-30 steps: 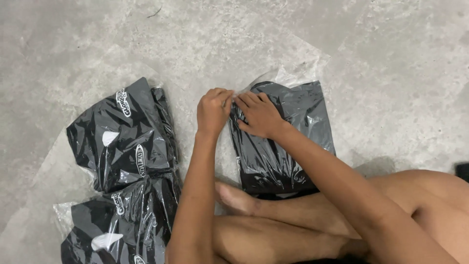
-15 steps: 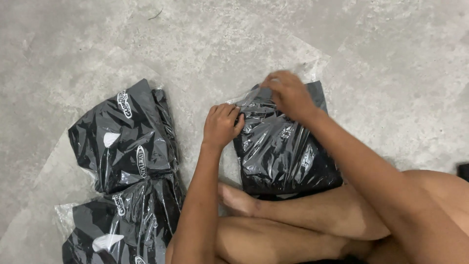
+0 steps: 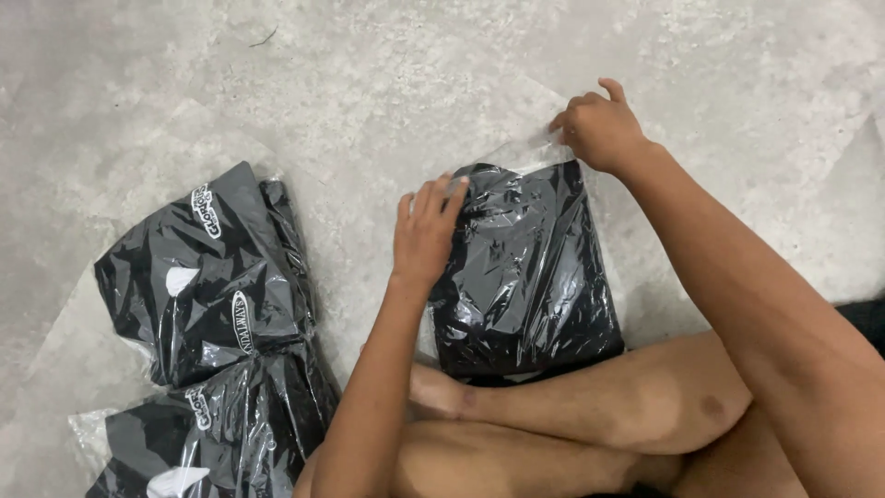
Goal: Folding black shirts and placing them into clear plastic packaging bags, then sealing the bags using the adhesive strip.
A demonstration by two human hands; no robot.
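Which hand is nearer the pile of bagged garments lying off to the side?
Left. The left hand rests on the near-left edge of the bagged black garment, closer to the side pile. The right hand pinches the clear bag flap farther away.

I see one bagged garment [image 3: 530,267] at frame centre on the floor [image 3: 369,83], just above my crossed legs [image 3: 590,415]; two more bagged garments [image 3: 207,277] overlap at lower left.

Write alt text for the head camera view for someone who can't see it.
A person seated on a concrete floor handles a clear plastic bag of black clothing: right hand pinches its top edge, left hand presses its corner. Two similar bags lie at left.
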